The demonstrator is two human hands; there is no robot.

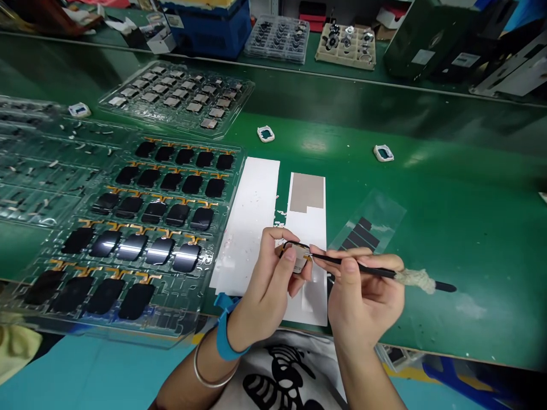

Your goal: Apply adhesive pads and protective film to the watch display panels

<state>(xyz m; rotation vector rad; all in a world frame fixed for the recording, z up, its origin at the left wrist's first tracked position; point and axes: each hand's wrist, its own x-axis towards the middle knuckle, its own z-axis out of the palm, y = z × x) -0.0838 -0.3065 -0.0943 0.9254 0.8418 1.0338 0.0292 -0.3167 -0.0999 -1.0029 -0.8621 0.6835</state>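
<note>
2 hands (273,279) nearly closed around a small screen (299,257) and black tweezers (367,269).

Glossy green worktop (453,245). Rounded black flat panels (136,300) with orange-gold ribbon tabs (147,277); some panels show whitish glare bands. Silver-grey squarish parts (171,102) in clear plastic tray (233,108). Long white paper strip (254,210); second white strip (307,225) with grey-beige patch (307,191). Black rectangular pieces (363,233) on clear film (391,210). Slim black tool (371,270), cream wrapping (416,279). Blue wristband (224,333), silver bangle (209,381). White shirt (235,398), black striped cartoon print (284,373).
</note>
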